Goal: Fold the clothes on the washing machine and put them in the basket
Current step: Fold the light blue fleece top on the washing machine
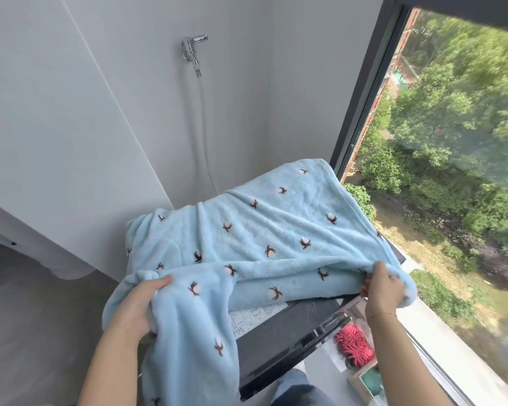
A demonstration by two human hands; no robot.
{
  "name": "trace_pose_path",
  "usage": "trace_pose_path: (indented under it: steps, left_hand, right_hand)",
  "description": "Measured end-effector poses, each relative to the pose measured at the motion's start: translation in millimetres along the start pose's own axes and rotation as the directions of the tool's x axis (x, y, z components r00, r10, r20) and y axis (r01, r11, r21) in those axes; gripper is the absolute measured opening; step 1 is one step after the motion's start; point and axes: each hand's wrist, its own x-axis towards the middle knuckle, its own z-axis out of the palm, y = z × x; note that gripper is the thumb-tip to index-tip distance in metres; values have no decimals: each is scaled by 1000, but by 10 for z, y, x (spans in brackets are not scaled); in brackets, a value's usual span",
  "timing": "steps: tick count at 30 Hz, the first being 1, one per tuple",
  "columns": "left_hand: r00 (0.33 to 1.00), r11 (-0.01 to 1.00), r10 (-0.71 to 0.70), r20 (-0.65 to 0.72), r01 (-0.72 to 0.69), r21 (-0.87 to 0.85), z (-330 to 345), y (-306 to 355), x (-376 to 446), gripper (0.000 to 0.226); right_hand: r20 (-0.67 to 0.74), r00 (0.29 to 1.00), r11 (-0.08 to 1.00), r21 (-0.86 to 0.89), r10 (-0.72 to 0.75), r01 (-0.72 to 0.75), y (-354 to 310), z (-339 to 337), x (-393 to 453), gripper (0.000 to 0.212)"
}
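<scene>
We had a pale blue fleece garment point(264, 230) spread over the washer point(279, 332) in the middle of the frame, one long part spilling off the front edge toward the lower left. It looked thick and soft, dotted with small white tufts on brown sprigs, and it lay in loose ridges, not flat.

Our left hand point(137, 306), at lower centre-left, gripped the hanging part, the thumb lying on top and the other fingers tucked out of sight under the cloth. Our right hand point(383, 288), at centre-right, pinched the near edge, fingers curled into a bunched fold.

The risk, as we judged it, was the weight of the dangling part: if either grip loosened, the fleece could slide off the smooth top to the floor. The ridges could also get folded in and leave a lumpy, crooked bundle.

A clear box point(361, 367) holding a pink fuzzy thing point(354, 344) sat at lower right; we could not tell whether it was the basket.
</scene>
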Motion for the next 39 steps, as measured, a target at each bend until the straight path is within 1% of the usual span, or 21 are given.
trace_pose_path:
  steps: [1, 3, 6, 8, 9, 11, 12, 13, 14, 16, 17, 19, 21, 23, 24, 27, 31, 33, 34, 36, 39]
  left_hand:
    - [999, 998, 41, 13, -40, -56, 12, 103, -15, 42]
    - [995, 986, 96, -38, -100, -133, 29, 261, 71, 19]
    - [976, 929, 165, -139, -202, -309, 117, 410, 142, 26]
    - [982, 899, 164, -91, -187, -397, 179, 356, 156, 28]
    - [985, 887, 159, -61, -169, -429, 201, 315, 169, 28]
    - [974, 951, 207, -90, -222, -215, 172, 137, 261, 28]
    - [946, 952, 296, -133, -304, -42, 131, 52, 314, 27]
    - [920, 938, 346, -186, -344, 40, 69, -24, 352, 25]
    - [861, 903, 419, -288, -363, 228, -14, -124, 386, 26]
    - [735, 811, 512, -444, -244, 532, -208, -266, 411, 41]
    - [714, 801, 498, -492, -162, 577, -324, -338, 447, 49]
    - [781, 883, 362, -509, -112, 456, -498, -441, 490, 61]
    - [892, 970, 178, -416, -86, 229, -583, -528, 516, 62]
    - [943, 999, 32, -331, -24, 30, -659, -644, 590, 62]
    - [953, 998, -5, -304, -15, -64, -661, -658, 590, 58]
    - [942, 974, 2, -336, -78, -213, -605, -627, 551, 34]
    - [912, 952, 55, -406, -171, -255, -596, -582, 501, 21]
    - [897, 938, 110, -428, -236, -254, -629, -545, 433, 7]
    - [893, 927, 135, -430, -266, -263, -641, -527, 385, 7]
    - [891, 919, 208, -404, -319, -232, -686, -534, 280, 27]
    - [900, 940, 319, -297, -342, -26, -786, -635, 127, 38]
  right_hand:
    - [-23, 999, 998, 42, -39, 40, -122, 55, 25, 31]
    - [2, 997, 996, 57, -74, 74, -376, 186, 113, 32]
    - [289, 953, 989, -92, -88, 119, -686, 443, 285, 29]
    - [487, 871, 932, -285, -60, 224, -736, 551, 391, 32]
    - [526, 848, 891, -353, -62, 284, -714, 567, 431, 32]
    - [488, 857, 856, -362, -163, 369, -622, 526, 457, 27]
    - [428, 874, 864, -325, -229, 386, -549, 476, 447, 25]
    - [347, 897, 882, -282, -273, 378, -464, 418, 413, 24]
    - [258, 926, 904, -257, -276, 341, -365, 370, 372, 23]
    - [103, 976, 953, -216, -193, 212, -184, 292, 217, 17]
    - [42, 989, 971, -190, -142, 147, -92, 273, 135, 15]
    - [-49, 994, 990, -106, -95, 90, 61, 246, -19, 16]
    - [-118, 992, 999, 28, -41, 45, 130, 230, -140, 11]
    - [-94, 987, 978, 175, 130, -112, 211, 219, -177, 17]
    - [-19, 980, 954, 230, 200, -190, 249, 213, -177, 22]
    - [150, 959, 931, 244, 240, -271, 233, 276, -97, 45]
    - [187, 958, 935, 242, 217, -259, 38, 483, 158, 52]
    - [153, 967, 944, 231, 203, -235, -26, 533, 227, 60]
    - [123, 977, 953, 231, 173, -198, -55, 545, 276, 62]
    - [76, 993, 964, 245, 87, -103, -167, 520, 349, 59]
    - [-27, 999, 969, 248, 21, -14, -382, 460, 511, 55]
